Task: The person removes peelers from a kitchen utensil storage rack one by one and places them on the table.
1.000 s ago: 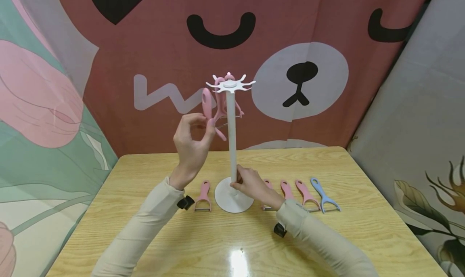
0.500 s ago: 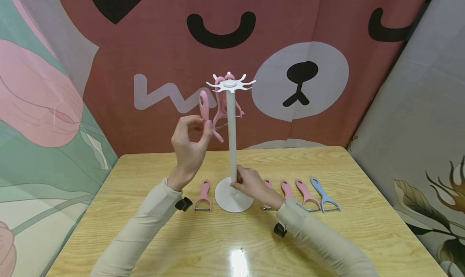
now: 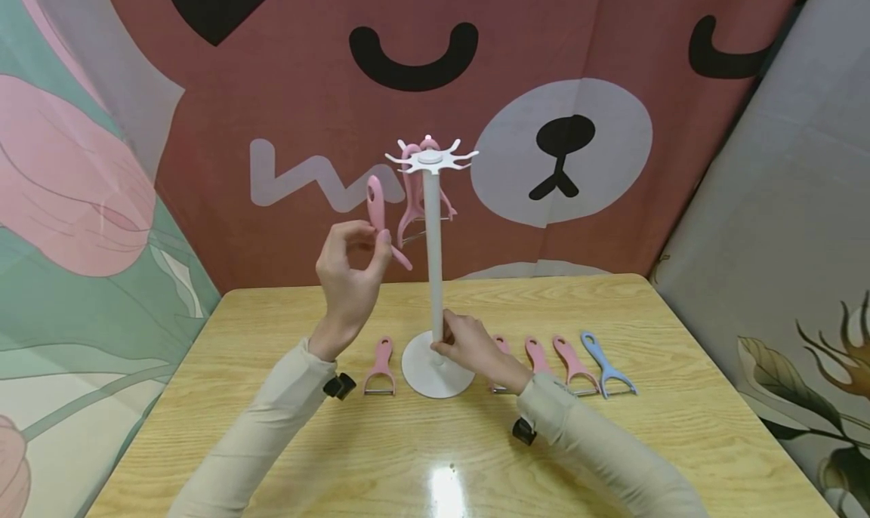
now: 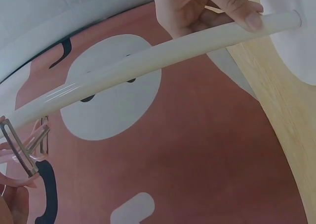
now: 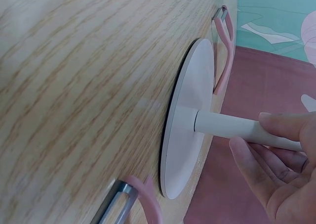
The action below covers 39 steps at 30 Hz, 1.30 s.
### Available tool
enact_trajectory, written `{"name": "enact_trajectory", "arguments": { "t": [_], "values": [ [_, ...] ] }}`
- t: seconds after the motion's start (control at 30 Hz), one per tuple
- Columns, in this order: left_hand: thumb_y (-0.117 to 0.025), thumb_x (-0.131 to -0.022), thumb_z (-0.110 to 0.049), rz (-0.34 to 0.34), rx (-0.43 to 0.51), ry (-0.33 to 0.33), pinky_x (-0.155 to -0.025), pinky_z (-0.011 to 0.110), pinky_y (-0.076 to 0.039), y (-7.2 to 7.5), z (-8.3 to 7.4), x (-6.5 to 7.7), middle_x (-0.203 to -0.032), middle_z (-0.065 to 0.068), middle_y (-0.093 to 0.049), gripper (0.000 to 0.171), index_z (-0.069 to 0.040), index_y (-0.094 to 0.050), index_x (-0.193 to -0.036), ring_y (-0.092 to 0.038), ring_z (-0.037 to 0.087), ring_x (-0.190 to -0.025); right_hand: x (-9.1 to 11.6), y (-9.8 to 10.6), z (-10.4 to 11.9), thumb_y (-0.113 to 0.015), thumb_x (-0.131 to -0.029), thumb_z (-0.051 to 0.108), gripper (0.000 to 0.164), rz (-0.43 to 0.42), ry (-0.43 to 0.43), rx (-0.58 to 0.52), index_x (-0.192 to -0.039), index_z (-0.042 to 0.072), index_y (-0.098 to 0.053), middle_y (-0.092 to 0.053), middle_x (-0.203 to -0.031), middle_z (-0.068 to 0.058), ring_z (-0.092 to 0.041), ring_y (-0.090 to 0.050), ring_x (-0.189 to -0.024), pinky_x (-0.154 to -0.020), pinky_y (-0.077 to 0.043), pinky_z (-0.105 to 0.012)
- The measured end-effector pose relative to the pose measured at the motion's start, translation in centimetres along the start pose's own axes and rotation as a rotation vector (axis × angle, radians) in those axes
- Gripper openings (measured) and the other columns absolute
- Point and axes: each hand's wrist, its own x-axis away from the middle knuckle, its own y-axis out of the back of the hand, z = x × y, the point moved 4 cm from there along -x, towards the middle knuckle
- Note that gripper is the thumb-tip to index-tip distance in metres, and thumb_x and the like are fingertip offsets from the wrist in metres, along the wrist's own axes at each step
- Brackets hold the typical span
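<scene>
My left hand (image 3: 350,280) pinches a pink peeler (image 3: 376,205) between thumb and fingers, handle upward, to the left of a white rack (image 3: 433,269). The peeler stands apart from the rack's hooks. Pink peelers (image 3: 413,193) hang from hooks at the rack's top, partly hidden by the pole and by one another. Low on the pole, my right hand (image 3: 476,348) grips it just above the round base (image 3: 438,386). In the right wrist view the thumb and fingers lie on either side of the pole (image 5: 227,125).
On the wooden table (image 3: 340,457), one pink peeler (image 3: 383,359) lies left of the base. Right of it lie several pink peelers (image 3: 567,356), partly covered by my right arm, and a blue peeler (image 3: 601,356). A printed curtain (image 3: 306,87) hangs behind the table.
My left hand has moved slightly left and down with the pink peeler, away from the rack's hooks. The right hand stays on the pole.
</scene>
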Motion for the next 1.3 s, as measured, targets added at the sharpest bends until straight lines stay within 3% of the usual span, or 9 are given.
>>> {"name": "enact_trajectory", "arguments": {
  "t": [0.7, 1.3],
  "values": [
    [-0.069, -0.089, -0.003, -0.004, -0.009, 0.028, -0.072, 0.027, -0.052, 0.8, 1.0, 1.4, -0.087, 0.014, -0.063, 0.014, 0.006, -0.062, -0.096, -0.063, 0.026, -0.074, 0.2, -0.1, 0.0, -0.078, -0.086, 0.007, 0.024, -0.001, -0.004, -0.013, -0.100, 0.003, -0.059, -0.067, -0.081, -0.002, -0.011, -0.066, -0.071, -0.057, -0.052, -0.020],
    [-0.070, -0.091, -0.006, 0.032, -0.048, 0.068, -0.072, 0.026, -0.052, 1.1, 1.7, 2.3, -0.090, 0.013, -0.063, 0.015, 0.005, -0.062, -0.097, -0.064, 0.021, -0.079, 0.2, -0.2, -0.2, -0.078, -0.086, 0.007, 0.025, 0.004, -0.009, -0.009, -0.101, 0.003, -0.059, -0.068, -0.082, -0.004, -0.013, -0.066, -0.072, -0.058, -0.053, -0.021]
  ]
}}
